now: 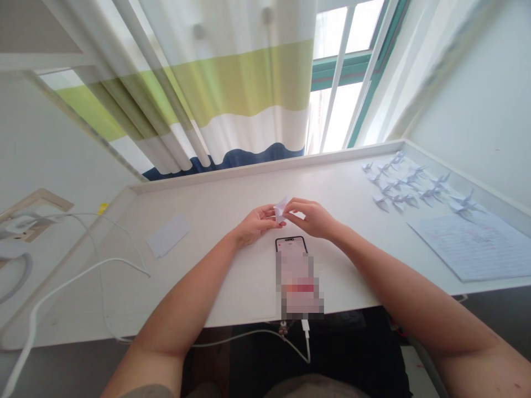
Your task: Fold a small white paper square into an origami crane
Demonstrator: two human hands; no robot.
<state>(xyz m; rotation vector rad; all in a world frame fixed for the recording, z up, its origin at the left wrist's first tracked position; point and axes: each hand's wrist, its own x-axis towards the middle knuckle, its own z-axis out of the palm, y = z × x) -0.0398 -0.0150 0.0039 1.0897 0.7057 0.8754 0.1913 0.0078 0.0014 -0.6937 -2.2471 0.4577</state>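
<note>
Head view: the left hand [254,225] pinches a small white folded paper [280,210] between thumb and fingertips, while the right hand [309,216] closes its fingertips on the opposite side. The paper is small and pale here, so which flap each finger presses is hard to tell.

The step in hand looks like shaping or creasing this piece in the air, just above the table [232,287]. The next move, I judge, calls for a steady left pinch and a light pull or press from the right fingertips, since thin paper could tear or crease askew.

With the folded paper as the clock's centre, a phone [295,276] lies near at six o'clock, a white charging cable [307,330] at its lower end. Between eight and nine, well apart, are loose paper slips [168,236]. Between two and three stands a group of folded paper birds [431,193]; between three and four lies a written sheet [477,249].

The sheet bears rows of faint marks, some reddish, too small to read. Most of the phone's screen is blocked out by pixels, and no brand or label can be made out anywhere.
</note>
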